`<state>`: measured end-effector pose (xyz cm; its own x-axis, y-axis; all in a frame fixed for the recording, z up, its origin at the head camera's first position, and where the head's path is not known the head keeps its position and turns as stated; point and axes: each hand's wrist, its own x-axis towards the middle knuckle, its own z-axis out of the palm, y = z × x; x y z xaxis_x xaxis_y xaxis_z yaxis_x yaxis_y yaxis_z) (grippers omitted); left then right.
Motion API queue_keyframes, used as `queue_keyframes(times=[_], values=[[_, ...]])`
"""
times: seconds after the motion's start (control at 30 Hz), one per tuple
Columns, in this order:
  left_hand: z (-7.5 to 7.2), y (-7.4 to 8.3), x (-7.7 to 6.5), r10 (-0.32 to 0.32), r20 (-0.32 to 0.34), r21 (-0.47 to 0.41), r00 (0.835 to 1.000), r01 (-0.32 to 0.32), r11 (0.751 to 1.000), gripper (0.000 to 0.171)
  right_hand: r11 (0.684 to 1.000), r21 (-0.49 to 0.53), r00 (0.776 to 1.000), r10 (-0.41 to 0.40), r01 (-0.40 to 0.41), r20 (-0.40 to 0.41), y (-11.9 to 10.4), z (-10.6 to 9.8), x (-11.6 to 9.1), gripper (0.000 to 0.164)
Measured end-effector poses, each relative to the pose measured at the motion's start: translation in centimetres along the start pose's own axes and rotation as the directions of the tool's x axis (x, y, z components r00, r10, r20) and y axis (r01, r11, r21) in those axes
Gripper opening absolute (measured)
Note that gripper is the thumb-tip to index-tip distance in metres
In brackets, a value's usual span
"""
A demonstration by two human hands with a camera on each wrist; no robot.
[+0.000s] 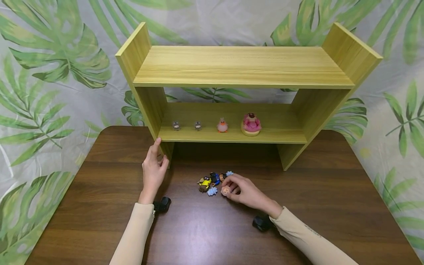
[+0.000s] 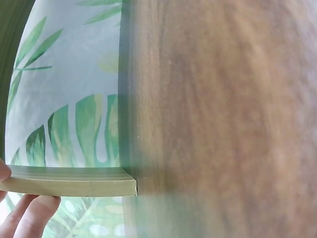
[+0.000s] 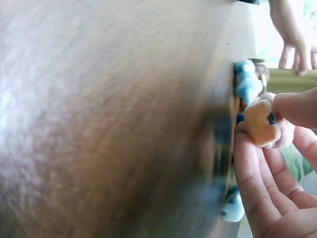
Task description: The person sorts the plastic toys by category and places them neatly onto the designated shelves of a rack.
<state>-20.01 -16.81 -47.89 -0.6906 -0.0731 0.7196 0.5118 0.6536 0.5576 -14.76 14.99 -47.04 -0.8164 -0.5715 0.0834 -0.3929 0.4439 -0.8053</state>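
Observation:
My left hand (image 1: 154, 172) is at the lower front left of the yellow wooden shelf (image 1: 212, 141), with its thumb and fingers on either side of the side panel (image 2: 69, 187). My right hand (image 1: 246, 190) pinches a small peach and pink toy figure (image 3: 260, 124) between thumb and fingertips, low over the table. Beside it lie a figure in yellow (image 1: 205, 183), a figure in blue (image 1: 215, 179) and a pale blue figure (image 1: 212, 191). Another pale blue piece (image 1: 229, 173) shows behind the right fingers, which partly cover this group.
On the middle board stand two small grey figures (image 1: 176, 126), a pink duck-like figure (image 1: 222, 126) and a larger pink figure on a yellow base (image 1: 251, 125). The shelf stands at the back of the dark wooden table (image 1: 205, 235), before a leaf-patterned cloth (image 1: 66, 66).

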Motion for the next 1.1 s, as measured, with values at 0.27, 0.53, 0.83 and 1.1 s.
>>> queue_keyframes(times=[0.27, 0.53, 0.83, 1.1], values=[[0.0, 0.0, 0.0, 0.002, -0.002, 0.003, 1.0, -0.002, 1.0, 0.082, 1.0, 0.021, 0.999, 0.008, -0.007, -0.041, -0.9, -1.1, -0.2, 0.025], [0.0, 0.1, 0.0, 0.0, 0.0, -0.006, 1.0, 0.0, 1.0, 0.082, 0.999, 0.037, 0.994, -0.027, 0.031, -0.108, -1.9, -2.5, -0.5, 0.028], [0.0, 0.1, 0.0, 0.006, 0.001, 0.001, 1.0, -0.006, 1.0, 0.083, 0.993, 0.083, 0.982, -0.064, 0.08, -0.179, -5.6, -4.5, -1.1, 0.029], [0.0, 0.0, 0.0, 0.001, 0.007, -0.003, 1.0, -0.001, 1.0, 0.084, 0.992, 0.066, 0.964, -0.086, 0.106, -0.251, -3.7, -5.2, -1.1, 0.031]])
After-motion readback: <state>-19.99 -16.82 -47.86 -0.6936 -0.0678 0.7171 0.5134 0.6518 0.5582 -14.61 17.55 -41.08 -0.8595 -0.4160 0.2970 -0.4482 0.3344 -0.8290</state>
